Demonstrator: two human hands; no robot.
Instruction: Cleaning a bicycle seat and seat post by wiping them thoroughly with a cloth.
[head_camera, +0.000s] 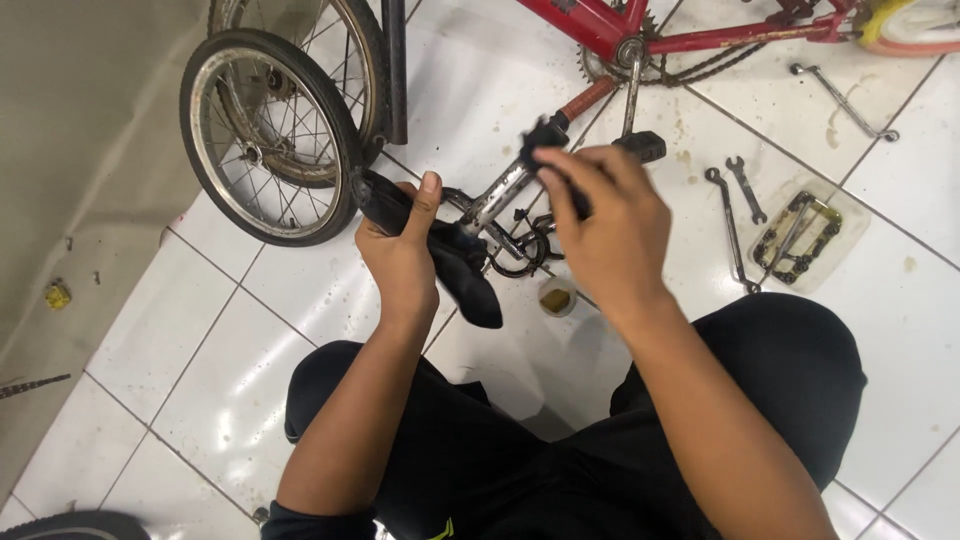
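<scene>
Head view: the left hand (402, 258) is closed around a black inner tube (452, 262), thumb pressed up along it, with the tube's loose end hanging just below the fist. The right hand (600, 232), just right of the tube, pinches a small black piece (545, 140) at its fingertips; what that piece is cannot be told. A small wheel (268, 135) stands at the tube's left, touching it. A bike pump (520, 180) lies behind the tube, and 2 spanners (738, 205) lie well to its right. Working well here probably means keeping the rubber taut and untwisted, and the left fist steady while the right hand works.
</scene>
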